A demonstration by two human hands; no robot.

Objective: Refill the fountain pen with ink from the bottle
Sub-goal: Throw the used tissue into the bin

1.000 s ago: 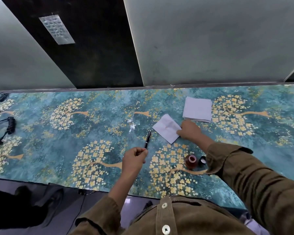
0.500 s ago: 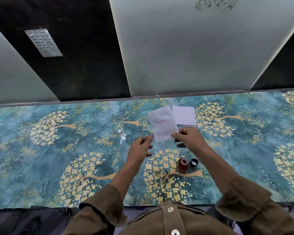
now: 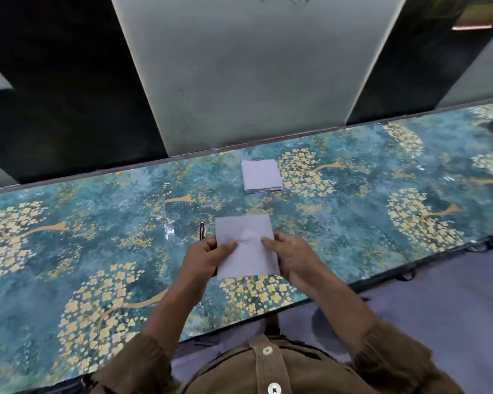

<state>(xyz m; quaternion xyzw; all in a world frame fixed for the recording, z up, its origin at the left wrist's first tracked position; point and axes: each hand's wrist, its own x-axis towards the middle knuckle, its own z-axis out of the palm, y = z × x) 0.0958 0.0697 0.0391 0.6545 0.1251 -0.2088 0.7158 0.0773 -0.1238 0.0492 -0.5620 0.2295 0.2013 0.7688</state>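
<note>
The long counter (image 3: 353, 245), covered in a teal sheet printed with golden trees, runs along a wall of pale and dark panels, with bare stretches to either side of the hands and its near edge just before the person's brown shirt. Above it, the left hand (image 3: 208, 257) and right hand (image 3: 291, 257) each pinch a side of a white paper sheet (image 3: 246, 251) faintly stained pink, thumbs on top. The sheet hides most of the fountain pen (image 3: 202, 230) lying just left of it, a stack of white paper (image 3: 261, 176) sits near the far edge, and the ink bottle cannot be made out.
</note>
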